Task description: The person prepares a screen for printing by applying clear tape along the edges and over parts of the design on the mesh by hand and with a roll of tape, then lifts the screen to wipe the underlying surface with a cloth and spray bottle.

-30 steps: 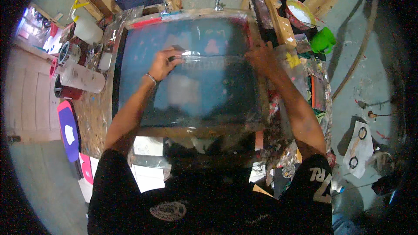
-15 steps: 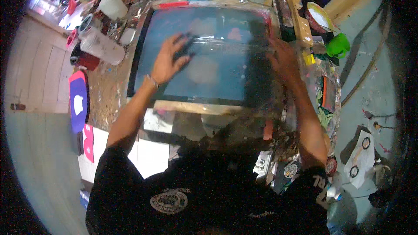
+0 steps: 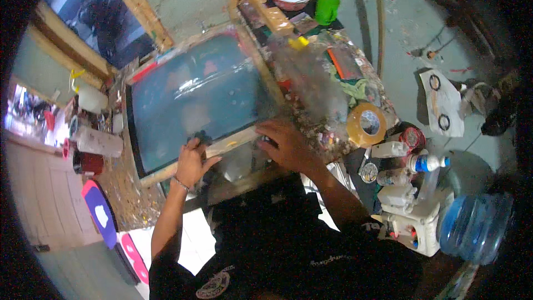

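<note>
On your far L: dk red jar, white bottle w/ yellow top, cloudy bottle; contents unclear. Next, on the bench, your wood-framed screen: long axis L–R, R end slanting away from you. Your L hand's at its near rail, thumb & fingers parted; R hand's fingers curl at rail's R end. Can't tell if either's gripping. Vs. half a sec ago, both've come down from mesh & R side, & the screen shows more slanted in view. Farther R: bowl w/ white stuff, green mug, big blue jug, last two's contents unclear.
</note>
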Demonstrator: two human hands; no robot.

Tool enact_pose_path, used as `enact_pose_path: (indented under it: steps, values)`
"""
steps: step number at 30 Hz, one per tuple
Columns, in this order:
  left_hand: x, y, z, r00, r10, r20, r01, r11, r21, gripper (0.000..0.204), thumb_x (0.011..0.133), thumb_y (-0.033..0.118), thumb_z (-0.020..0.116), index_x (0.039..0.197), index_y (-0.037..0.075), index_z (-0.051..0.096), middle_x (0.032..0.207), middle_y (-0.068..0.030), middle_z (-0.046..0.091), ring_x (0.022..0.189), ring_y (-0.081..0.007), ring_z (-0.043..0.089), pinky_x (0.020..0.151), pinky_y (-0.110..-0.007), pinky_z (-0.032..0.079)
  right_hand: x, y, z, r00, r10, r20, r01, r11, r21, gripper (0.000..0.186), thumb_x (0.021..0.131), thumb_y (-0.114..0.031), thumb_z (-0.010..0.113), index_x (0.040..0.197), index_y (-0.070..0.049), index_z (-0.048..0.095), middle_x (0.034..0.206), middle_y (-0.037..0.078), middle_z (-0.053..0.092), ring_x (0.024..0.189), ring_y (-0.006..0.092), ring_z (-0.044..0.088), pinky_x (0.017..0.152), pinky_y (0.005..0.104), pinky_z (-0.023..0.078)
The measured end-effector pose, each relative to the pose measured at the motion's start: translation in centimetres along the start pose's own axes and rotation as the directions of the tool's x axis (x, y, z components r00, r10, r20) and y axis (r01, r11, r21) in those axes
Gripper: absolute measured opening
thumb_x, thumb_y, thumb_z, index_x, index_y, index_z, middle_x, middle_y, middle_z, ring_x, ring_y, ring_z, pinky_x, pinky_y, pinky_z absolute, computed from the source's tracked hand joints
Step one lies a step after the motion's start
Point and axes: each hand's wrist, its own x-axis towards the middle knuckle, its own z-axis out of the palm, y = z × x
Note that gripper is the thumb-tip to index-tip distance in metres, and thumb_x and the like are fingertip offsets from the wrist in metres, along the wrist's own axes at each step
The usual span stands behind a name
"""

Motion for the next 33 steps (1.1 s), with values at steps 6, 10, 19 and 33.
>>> enact_pose_path:
  steps: [6,10,19,33]
  values:
    - [-3.1,0.0,0.6,0.985,-0.072,-0.157,0.088,0.991,0.100,0.052,0.072,0.035,0.077,0.106,-0.001,0.061,0.089,-0.0173,0.055,0.086,-0.0365,0.055,0.073,-0.044,0.045,-1.0,2.9,-7.4,0.842,0.363,-0.400,-0.454,0.877,-0.160,0.040,0.086,-0.024,0.064,0.119,-0.002,0.059,0.113,0.022,0.063,0.106,0.0388,0.059,0.092,0.0452,0.045]
    - [-2.6,0.5,-1.0,0.976,-0.017,-0.218,0.047,0.990,0.132,0.049,0.074,0.035,0.075,0.105,0.000,0.062,0.083,-0.0174,0.053,0.077,-0.0365,0.054,0.069,-0.045,0.044,-1.9,10.5,-7.8,0.844,0.286,-0.454,-0.453,0.834,-0.316,0.053,0.086,-0.036,0.063,0.126,-0.003,0.055,0.116,0.026,0.061,0.106,0.0423,0.058,0.091,0.0475,0.045]
    - [4.7,0.3,-17.9,0.937,-0.013,-0.350,0.031,0.999,0.044,0.046,0.076,0.041,0.075,0.094,-0.002,0.069,0.076,-0.0160,0.064,0.064,-0.0274,0.061,0.059,-0.037,0.046,-2.1,2.9,2.6,0.979,-0.103,0.176,0.074,0.984,0.163,0.047,0.084,-0.027,0.068,0.125,-0.006,0.058,0.127,0.019,0.057,0.117,0.0333,0.055,0.096,0.0431,0.044]
    - [0.9,1.8,-11.1,0.981,-0.120,-0.155,0.128,0.991,0.043,0.051,0.071,0.045,0.077,0.086,-0.001,0.060,0.080,-0.0173,0.059,0.073,-0.0356,0.059,0.066,-0.042,0.048,-2.4,-1.4,10.6,0.960,-0.214,0.179,0.262,0.911,-0.319,0.045,0.087,-0.028,0.064,0.120,0.000,0.056,0.132,0.022,0.050,0.110,0.0393,0.057,0.094,0.0423,0.049]
